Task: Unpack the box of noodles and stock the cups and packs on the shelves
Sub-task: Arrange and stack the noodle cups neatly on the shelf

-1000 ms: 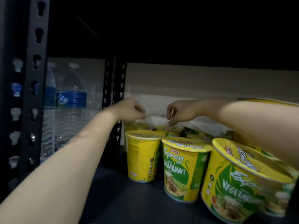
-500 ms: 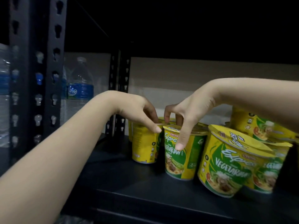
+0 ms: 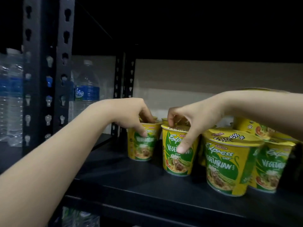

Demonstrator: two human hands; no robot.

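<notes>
Several yellow-and-green Express Vegetarian noodle cups stand on a dark shelf board (image 3: 147,185). My left hand (image 3: 131,113) grips the leftmost cup (image 3: 144,148) from above, thumb on its front and fingers over the rim. My right hand (image 3: 191,118) grips the neighbouring cup (image 3: 177,161) the same way, thumb pressed on the label. A third cup (image 3: 227,164) stands nearer the shelf's front at the right, with a fourth cup (image 3: 270,167) beside it. More cups sit behind them, partly hidden by my hands and right forearm.
Black slotted steel uprights (image 3: 49,71) stand at the left, another pair (image 3: 124,89) at the back. Water bottles (image 3: 86,90) with blue labels fill the bay to the left. A pale wall runs behind the shelf. Wrapped goods (image 3: 78,217) show on the level below.
Both hands came down from the back of the shelf onto the two left cups and now grip them. The cups have turned so their labels face front. The view has pulled back.
</notes>
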